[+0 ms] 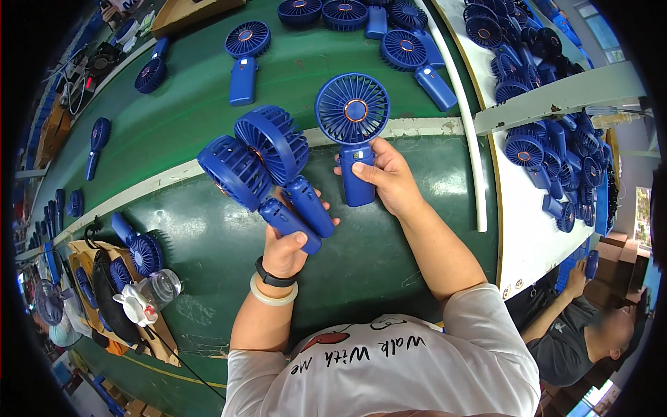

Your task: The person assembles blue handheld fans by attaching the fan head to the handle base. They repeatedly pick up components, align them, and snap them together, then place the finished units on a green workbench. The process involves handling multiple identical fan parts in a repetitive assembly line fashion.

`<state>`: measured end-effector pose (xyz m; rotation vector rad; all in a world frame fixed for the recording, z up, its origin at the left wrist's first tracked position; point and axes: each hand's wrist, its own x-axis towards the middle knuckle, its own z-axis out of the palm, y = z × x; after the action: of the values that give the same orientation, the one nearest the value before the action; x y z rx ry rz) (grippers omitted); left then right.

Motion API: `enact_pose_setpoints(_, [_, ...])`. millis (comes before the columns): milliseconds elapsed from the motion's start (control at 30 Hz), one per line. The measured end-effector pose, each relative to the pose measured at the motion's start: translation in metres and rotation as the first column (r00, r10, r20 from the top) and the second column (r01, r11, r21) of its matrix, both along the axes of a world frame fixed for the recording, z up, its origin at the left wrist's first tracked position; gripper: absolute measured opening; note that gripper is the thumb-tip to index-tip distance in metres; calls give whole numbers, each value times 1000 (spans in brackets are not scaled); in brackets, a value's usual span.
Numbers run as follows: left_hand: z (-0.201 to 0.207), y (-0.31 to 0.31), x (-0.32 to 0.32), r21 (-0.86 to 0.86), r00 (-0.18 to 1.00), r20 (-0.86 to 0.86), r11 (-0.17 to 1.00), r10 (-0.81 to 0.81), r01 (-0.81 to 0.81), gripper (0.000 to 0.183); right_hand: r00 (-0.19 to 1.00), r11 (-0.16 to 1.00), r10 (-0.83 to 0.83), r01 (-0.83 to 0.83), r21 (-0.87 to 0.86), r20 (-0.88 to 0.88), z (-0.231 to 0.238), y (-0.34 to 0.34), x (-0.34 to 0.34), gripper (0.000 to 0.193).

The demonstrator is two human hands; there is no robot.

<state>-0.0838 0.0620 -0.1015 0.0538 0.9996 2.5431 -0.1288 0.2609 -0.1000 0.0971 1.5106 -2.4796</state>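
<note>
Left hand [283, 251] clenched round two blue plastic handheld fans [267, 163], handles bunched | right hand [385, 177] grasps third blue fan [353, 118] upright, grille facing up for viewing | above green conveyor belt [208, 229].

White short-sleeved shirt [389, 368] with black lettering, black wristband [273, 278] and pale bangle [272, 297] on left wrist.

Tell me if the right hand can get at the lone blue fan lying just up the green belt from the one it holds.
Probably not as things stand: the right hand is full, closed on an upright blue fan. The lone fan lies bare on the green belt with nothing between, so the path is free, but it looks a long stretch.
</note>
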Motion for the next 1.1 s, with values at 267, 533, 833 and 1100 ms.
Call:
enact_pose_setpoints(267, [-7, -3, 2, 19, 999, -33, 1000, 22, -22, 85, 997, 998, -56, 55, -3, -52, -4, -8, 4, 46])
enact_pose_setpoints(533, [2, 11, 3, 49, 998, -63, 999, -10, 14, 95, 998, 999, -15, 13, -33, -60, -8, 1, 4, 45])
enact_pose_setpoints(833, [12, 19, 32, -365, 961, -259, 931, -97, -5, 79, 929, 994, 53, -85, -72, -365, 23, -34, 69, 109])
enact_pose_setpoints(1100, [48, 76, 62, -605, 490, -752, 757, -441, -247, 108, 974, 979, -15, -31, -200, -225, 50, 52, 143, 86])
